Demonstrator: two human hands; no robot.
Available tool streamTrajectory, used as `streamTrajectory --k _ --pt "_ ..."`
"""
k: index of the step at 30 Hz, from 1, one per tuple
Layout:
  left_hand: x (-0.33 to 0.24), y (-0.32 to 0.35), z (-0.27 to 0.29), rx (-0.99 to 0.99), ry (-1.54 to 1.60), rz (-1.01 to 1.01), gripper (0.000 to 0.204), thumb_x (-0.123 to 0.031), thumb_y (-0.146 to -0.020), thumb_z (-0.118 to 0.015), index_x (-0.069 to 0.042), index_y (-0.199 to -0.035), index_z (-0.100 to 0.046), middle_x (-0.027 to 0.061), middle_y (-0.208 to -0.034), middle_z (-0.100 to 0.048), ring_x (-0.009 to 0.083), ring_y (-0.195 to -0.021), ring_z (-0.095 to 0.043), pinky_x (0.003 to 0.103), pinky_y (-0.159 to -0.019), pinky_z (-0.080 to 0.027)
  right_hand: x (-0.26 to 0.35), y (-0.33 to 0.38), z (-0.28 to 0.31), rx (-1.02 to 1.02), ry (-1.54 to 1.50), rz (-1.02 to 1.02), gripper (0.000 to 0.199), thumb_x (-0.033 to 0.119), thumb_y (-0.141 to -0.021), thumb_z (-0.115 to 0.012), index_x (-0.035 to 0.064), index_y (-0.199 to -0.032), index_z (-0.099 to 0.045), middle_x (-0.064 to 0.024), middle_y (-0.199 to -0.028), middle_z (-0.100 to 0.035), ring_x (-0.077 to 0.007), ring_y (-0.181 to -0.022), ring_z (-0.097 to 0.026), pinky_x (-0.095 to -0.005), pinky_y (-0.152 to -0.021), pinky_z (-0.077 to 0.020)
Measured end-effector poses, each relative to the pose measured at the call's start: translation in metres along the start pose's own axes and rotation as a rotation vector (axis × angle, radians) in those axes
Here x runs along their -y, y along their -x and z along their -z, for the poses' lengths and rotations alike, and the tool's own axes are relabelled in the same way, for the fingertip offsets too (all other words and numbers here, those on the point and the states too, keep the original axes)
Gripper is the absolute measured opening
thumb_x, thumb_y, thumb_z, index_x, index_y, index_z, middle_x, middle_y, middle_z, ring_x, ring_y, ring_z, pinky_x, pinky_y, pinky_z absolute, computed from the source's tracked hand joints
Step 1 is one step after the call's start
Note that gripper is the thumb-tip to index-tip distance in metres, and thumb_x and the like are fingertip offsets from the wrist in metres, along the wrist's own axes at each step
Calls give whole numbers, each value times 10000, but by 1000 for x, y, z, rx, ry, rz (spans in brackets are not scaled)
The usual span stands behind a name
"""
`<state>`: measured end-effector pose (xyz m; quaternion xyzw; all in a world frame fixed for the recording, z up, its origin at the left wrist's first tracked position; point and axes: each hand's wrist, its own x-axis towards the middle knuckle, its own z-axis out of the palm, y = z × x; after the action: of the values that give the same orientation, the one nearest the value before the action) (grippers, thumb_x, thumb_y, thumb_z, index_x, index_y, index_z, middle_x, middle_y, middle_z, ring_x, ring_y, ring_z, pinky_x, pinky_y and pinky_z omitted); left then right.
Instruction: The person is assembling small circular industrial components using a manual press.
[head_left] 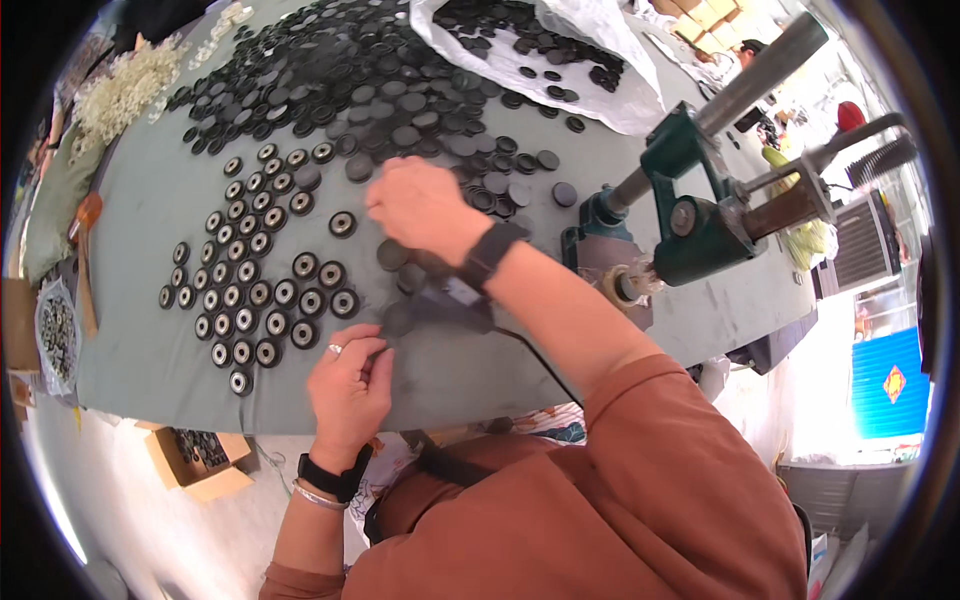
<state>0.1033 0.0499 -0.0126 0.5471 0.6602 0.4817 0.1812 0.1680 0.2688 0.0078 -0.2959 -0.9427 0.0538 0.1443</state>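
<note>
My left hand [345, 385], with a ring on one finger, is curled near the table's front edge, thumb and fingers drawn together. A black round cap [398, 319] lies right at its fingertips; whether it is gripped there is hard to see. My right hand [425, 208] reaches over the near edge of a pile of black caps [370, 85]. Its fingers point down and left, blurred and partly hidden. To the left stand several black-rimmed wheels with metal centres [247, 270], loosely grouped. Several dark caps [392, 254] lie below my right hand.
A green metal hand press [700, 220] stands on the right of the grey table [140, 350]. A white plastic bag [630, 90] with black caps lies at the back. A wooden-handled tool [85, 270] rests at the left edge; an open cardboard box [215, 485] sits on the floor.
</note>
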Motion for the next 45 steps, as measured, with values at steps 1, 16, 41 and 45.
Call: streamTrajectory --k 1,16,41,45 --pt "0 0 1 -8 -7 7 100 53 -777 -645 13 -864 -616 72 -983 -616 56 -596 -515 189 -533 -453 -6 5 5 -9 25 13 120 239 -775 -619 135 -778 -677 -104 -874 -596 -308 -890 -579 -414 -720 -501" --pt "-1 3 0 -10 -20 10 102 30 -768 -660 13 -859 -616 78 -991 -630 68 -588 -545 198 -541 -468 -94 13 50 -131 38 -492 323 264 -747 -689 93 -1021 -682 -151 -919 -665 -328 -921 -619 -415 -796 -488" --pt "1 1 -1 -9 -22 -1 103 13 -769 -666 -1 -857 -614 84 -986 -629 102 -593 -567 217 -534 -476 -143 -13 33 15 -1825 -429 307 182 -942 -549 -91 -1080 -570 -162 -993 -605 -202 -842 -591 -298 -725 -506" --pt "1 4 1 -39 11 25 105 -7 -760 -676 -14 -846 -617 90 -977 -637 142 -583 -591 240 -526 -485 -104 -24 52 -232 -1444 -592 304 200 -891 -612 -69 -1033 -621 -144 -931 -646 -209 -872 -636 -313 -744 -516"
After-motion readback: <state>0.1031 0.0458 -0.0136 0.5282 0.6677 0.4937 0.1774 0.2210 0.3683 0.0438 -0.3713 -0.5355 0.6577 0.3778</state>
